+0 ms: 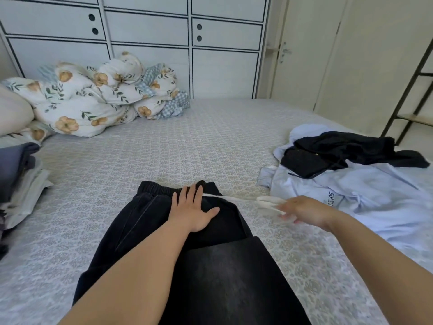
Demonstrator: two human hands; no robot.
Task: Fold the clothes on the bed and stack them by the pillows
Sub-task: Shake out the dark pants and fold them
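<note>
The black elastic-waisted trousers [187,242] are pressed by the flat-fingered left hand [193,211]; their white drawstring [236,198], pinched by the right hand [302,211] toward three o'clock, could be yanked out of the waistband.

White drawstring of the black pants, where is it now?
In the head view, the drawstring runs right from the black pants waistband into the right hand, just short of the light blue shirt.

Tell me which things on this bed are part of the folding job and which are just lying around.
Part of the job:
black trousers, under the left hand
white drawstring, in the right hand's grip
light blue top
black garment
folded stack

Just lying about:
floral duvet
pillow
shelf frame
</note>
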